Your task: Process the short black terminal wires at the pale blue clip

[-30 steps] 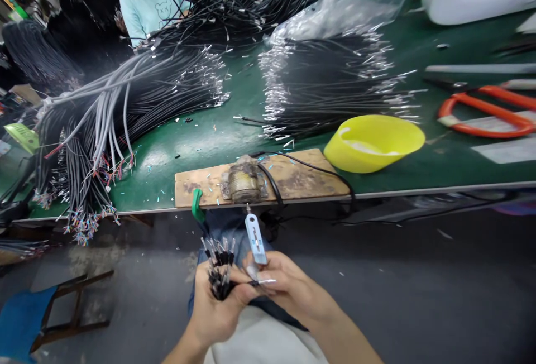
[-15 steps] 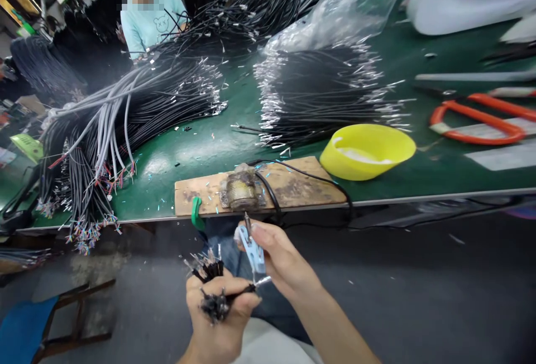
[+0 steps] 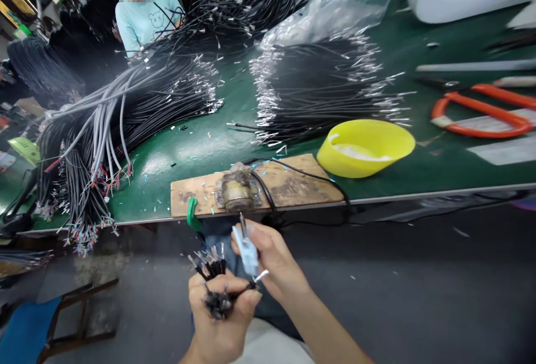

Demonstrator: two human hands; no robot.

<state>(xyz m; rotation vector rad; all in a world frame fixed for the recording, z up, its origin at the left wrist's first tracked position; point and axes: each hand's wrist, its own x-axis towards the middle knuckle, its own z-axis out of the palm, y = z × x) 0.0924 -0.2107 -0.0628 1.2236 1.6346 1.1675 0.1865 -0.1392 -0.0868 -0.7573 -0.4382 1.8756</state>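
My left hand (image 3: 220, 319) is closed around a bundle of short black wires (image 3: 213, 283) with bare metal tips, held below the table edge. One wire tip sticks out to the right toward my right hand (image 3: 272, 260). That hand grips a pale blue flat tool (image 3: 248, 249) that hangs from a small metal motor-like device (image 3: 237, 190). The device is fixed on a wooden board (image 3: 293, 182) clamped to the table edge by a green clamp (image 3: 192, 216).
A green table (image 3: 201, 146) carries large heaps of black and grey cables (image 3: 125, 101), a stack of tinned black wires (image 3: 318, 85) under a plastic bag, a yellow bowl (image 3: 366, 146) and orange-handled scissors (image 3: 481, 113). Across the table sits a person in a light blue shirt (image 3: 144, 9). A chair (image 3: 50, 319) stands lower left.
My right hand moved up from the wire bundle and closed on the blue tool under the device. My left hand with the bundle sank slightly.
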